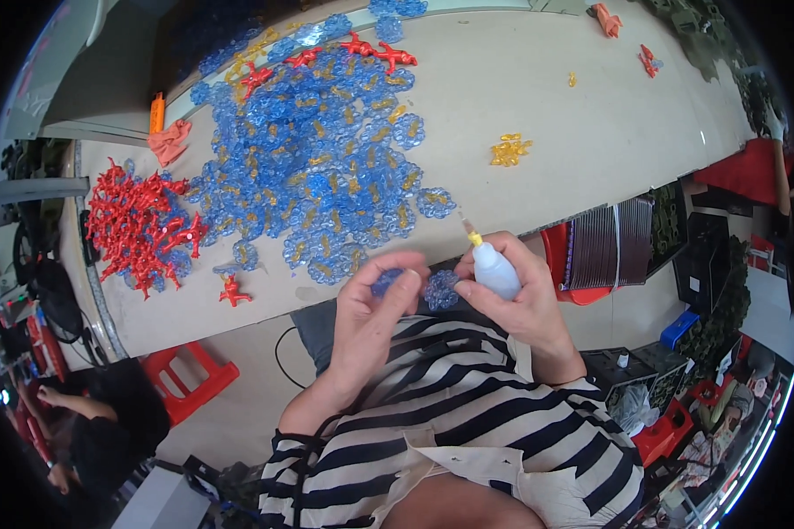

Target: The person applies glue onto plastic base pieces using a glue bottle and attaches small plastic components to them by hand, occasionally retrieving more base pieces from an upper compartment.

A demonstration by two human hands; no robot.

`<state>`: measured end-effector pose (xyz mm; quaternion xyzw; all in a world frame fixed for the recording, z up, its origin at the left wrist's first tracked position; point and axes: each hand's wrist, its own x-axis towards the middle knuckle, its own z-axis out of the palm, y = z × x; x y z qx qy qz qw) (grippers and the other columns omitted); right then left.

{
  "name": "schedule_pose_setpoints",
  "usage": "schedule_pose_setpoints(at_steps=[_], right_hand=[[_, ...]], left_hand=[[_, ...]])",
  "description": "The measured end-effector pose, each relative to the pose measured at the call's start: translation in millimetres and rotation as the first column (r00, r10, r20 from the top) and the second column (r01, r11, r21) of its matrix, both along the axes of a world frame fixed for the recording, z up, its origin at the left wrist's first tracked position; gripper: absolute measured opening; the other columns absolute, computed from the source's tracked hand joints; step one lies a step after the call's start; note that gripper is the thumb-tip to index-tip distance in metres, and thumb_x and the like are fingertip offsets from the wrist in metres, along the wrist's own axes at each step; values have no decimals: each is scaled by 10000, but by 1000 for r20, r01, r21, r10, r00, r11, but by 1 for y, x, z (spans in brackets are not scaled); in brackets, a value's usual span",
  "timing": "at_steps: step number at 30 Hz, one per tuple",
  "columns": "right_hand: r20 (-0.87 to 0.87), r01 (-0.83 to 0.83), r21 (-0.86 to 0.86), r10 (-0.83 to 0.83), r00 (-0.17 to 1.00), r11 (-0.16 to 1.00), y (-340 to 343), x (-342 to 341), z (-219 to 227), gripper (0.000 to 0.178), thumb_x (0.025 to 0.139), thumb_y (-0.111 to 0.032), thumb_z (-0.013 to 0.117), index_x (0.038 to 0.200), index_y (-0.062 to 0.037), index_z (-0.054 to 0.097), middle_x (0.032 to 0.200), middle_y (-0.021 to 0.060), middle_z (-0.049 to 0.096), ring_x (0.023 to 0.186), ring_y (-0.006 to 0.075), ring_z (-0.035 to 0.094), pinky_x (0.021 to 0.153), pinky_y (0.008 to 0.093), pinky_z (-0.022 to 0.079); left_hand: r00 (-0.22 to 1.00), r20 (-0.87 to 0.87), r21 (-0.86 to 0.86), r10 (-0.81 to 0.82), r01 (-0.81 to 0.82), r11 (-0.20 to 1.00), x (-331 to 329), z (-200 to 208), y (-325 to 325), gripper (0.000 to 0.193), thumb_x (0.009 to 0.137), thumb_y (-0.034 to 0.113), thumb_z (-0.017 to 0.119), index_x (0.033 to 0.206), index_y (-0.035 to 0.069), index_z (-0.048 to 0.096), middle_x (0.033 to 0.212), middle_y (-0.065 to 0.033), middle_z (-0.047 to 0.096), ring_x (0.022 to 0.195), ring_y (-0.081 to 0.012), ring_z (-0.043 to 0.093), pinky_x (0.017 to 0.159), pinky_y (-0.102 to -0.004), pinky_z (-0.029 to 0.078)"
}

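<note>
My left hand (367, 313) is closed on a blue see-through flower-shaped piece (385, 282), partly hidden by the thumb and fingers. My right hand (538, 309) grips a white squeeze bottle (496, 271) with a yellow collar and a thin tip slanting up toward the table. A second blue flower-shaped piece (441, 289) is pinched at the right hand's fingertips. Both hands hover just off the table's near edge, close together, in front of the striped shirt. Beyond them spreads a large pile of similar blue pieces (313, 167), many with yellow centres.
Red branching figures (141, 225) are heaped at the table's left, one lying alone (232, 291) nearby. A small cluster of yellow pieces (510, 150) sits right of the blue pile. An orange lighter (157, 113) and crumpled pink cloth (169, 143) lie far left. A red stool (190, 381) stands below.
</note>
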<state>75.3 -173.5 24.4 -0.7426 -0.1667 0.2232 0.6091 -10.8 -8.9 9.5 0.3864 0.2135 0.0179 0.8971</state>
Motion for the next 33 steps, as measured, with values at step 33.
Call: schedule_pose_setpoints(at_steps=[33], right_hand=[[578, -22, -130, 94, 811, 991, 1, -7, 11, 405, 636, -73, 789, 989, 51, 633, 685, 130, 632, 538, 171, 594, 463, 246, 449]], left_hand=[[977, -211, -31, 13, -20, 999, 0, -4, 7, 107, 886, 81, 571, 954, 1, 550, 770, -103, 612, 593, -120, 599, 389, -183, 274]])
